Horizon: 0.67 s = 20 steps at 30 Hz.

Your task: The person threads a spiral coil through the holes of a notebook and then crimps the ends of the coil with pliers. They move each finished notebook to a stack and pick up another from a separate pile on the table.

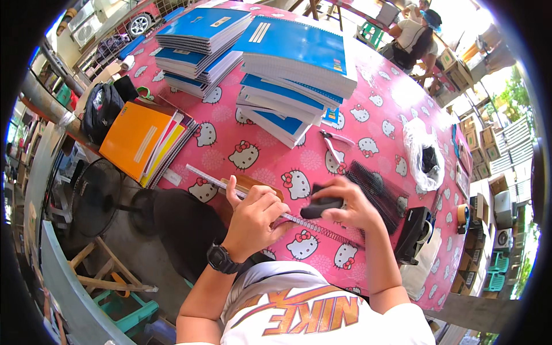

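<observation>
My left hand (256, 215) is closed around a narrow notebook edge (201, 175), held nearly edge-on above the near side of the table; a brown cover shows behind the fingers. From its right end a thin dark spiral coil (330, 232) stretches out over the pink tablecloth. My right hand (351, 201), slightly blurred, grips a dark rounded object (321, 206) just above the coil; its kind cannot be made out. Beside that hand lies a bundle of black spiral coils (375, 192). Light-handled pliers (333, 144) rest farther back.
Blue spiral notebooks stand in a left stack (201, 29) and a right stack (293, 49). Orange notebooks (138, 138) lie at left, near a black bag (102, 112). At right are a plastic bag (422, 155) and a black tape dispenser (415, 233). A fan (98, 195) stands below left.
</observation>
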Tool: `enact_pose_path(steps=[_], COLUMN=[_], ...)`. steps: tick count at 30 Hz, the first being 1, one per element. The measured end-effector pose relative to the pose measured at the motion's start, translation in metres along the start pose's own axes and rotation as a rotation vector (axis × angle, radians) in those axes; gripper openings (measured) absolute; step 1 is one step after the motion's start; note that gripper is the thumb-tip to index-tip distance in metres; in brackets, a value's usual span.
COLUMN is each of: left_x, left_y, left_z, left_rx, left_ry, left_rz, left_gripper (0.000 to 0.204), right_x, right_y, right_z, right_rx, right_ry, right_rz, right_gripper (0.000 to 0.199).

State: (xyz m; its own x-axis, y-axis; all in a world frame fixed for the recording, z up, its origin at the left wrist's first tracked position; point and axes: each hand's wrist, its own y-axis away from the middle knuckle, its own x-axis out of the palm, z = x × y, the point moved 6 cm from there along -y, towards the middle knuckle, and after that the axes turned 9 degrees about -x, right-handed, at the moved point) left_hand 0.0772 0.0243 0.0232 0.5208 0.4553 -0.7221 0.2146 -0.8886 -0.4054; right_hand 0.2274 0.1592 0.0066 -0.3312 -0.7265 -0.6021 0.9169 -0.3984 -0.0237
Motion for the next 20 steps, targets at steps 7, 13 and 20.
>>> enact_pose_path(steps=[7, 13, 20], left_x=[-0.006, -0.016, -0.015], left_y=[-0.001, -0.005, -0.006], left_z=[0.004, 0.025, 0.031], left_rx=[-0.036, -0.068, -0.011], left_ry=[-0.011, -0.051, -0.050], left_rz=[-0.034, -0.082, -0.053], left_gripper=[0.026, 0.032, 0.030], right_x=[0.002, 0.015, 0.026], right_y=[-0.012, -0.033, -0.044], right_z=[0.015, 0.017, 0.024], right_rx=[-0.071, -0.144, -0.149], right_ry=[0.016, -0.048, -0.070], right_rz=[0.037, 0.089, 0.134], right_gripper=[0.066, 0.061, 0.067])
